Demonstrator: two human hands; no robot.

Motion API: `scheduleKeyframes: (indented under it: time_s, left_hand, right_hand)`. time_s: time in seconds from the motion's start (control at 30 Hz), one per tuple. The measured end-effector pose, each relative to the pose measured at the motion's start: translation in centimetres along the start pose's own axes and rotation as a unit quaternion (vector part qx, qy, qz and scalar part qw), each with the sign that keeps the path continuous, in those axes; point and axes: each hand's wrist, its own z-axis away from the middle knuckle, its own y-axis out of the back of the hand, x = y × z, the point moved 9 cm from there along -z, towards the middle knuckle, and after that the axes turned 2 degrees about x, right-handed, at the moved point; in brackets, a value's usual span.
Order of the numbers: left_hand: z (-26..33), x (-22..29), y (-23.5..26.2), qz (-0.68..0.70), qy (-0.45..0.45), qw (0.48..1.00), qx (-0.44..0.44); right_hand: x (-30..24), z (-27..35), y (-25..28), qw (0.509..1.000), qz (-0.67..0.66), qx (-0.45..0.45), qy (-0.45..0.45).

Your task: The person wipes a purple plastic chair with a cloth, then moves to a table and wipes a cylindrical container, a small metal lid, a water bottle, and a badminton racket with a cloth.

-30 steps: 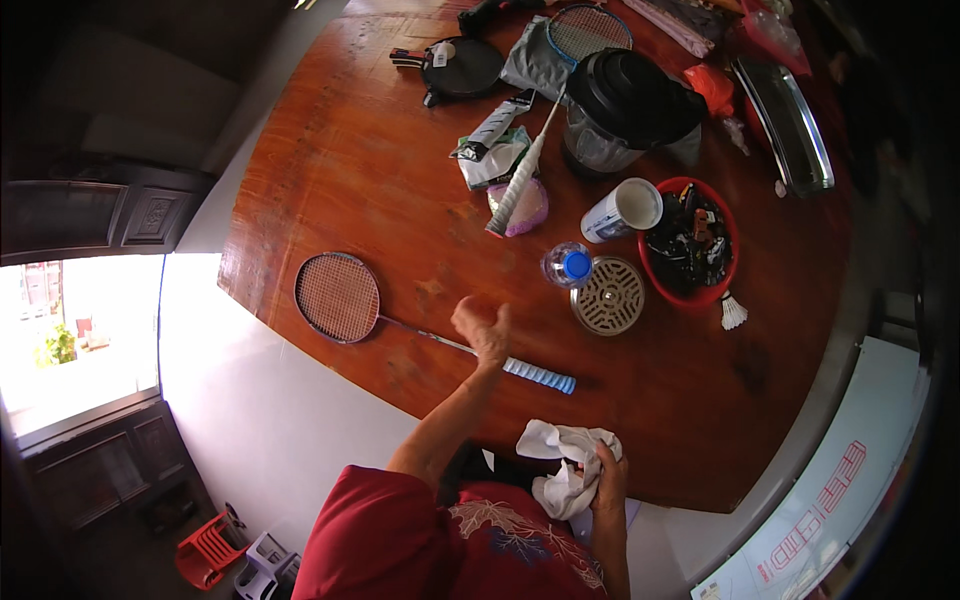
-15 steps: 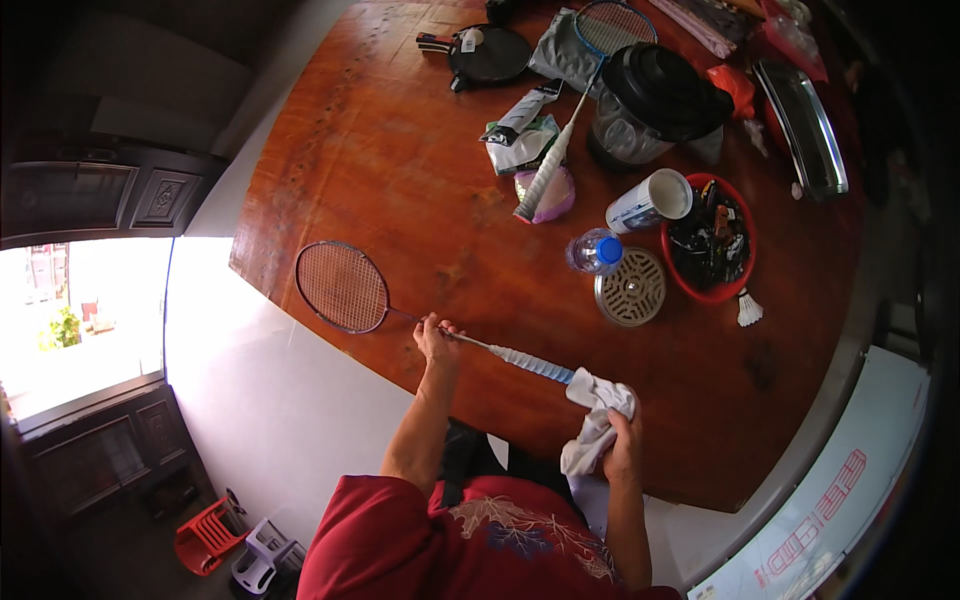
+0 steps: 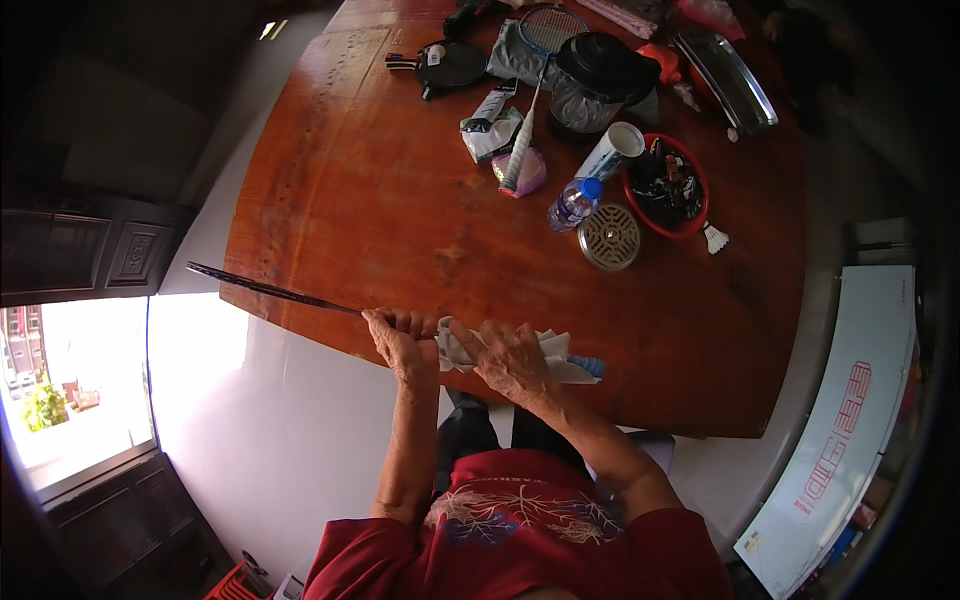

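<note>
A badminton racket (image 3: 268, 287) is held across my front, its head turned edge-on toward the left. My left hand (image 3: 403, 345) is closed round the shaft, close to the near table edge. Over the grip lies a white cloth (image 3: 556, 352), and my right hand (image 3: 512, 365) presses it round the handle with bent fingers. Only the blue butt end of the handle (image 3: 590, 368) sticks out past the cloth. How far the cloth reaches underneath is hidden by my right hand.
On the brown wooden table (image 3: 380, 200) stand a blue-capped bottle (image 3: 570, 207), a round metal drain cover (image 3: 609, 238), a red bowl of dark items (image 3: 700, 215) and a shuttlecock (image 3: 714, 238). Further back lie a second racket (image 3: 530, 130), a table-tennis bat (image 3: 452, 66) and a metal tray (image 3: 728, 82).
My right hand and the cloth have moved left, from the butt end onto the grip. The racket head has turned from face-up to edge-on. The view has shifted too.
</note>
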Motion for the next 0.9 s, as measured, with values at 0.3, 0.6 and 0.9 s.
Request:
scheduleKeyframes:
  time_s: [0.3, 0.6, 0.9]
  left_hand:
    - [2.6, 11.1, -1.0, -0.005, -0.061, 0.992, -0.112]
    - [6.7, 16.6, -2.4, 0.026, -0.009, 0.961, -0.275]
    - [10.4, 17.7, -0.6, 0.075, 0.055, 0.927, -0.363]
  right_hand:
    - [2.0, 11.2, -1.8, 0.887, -0.368, 0.057, -0.273]
    - [-7.4, 2.9, 10.6, 0.813, -0.563, 0.113, -0.096]
    - [-14.5, 6.8, 7.9, 0.837, -0.545, 0.021, 0.044]
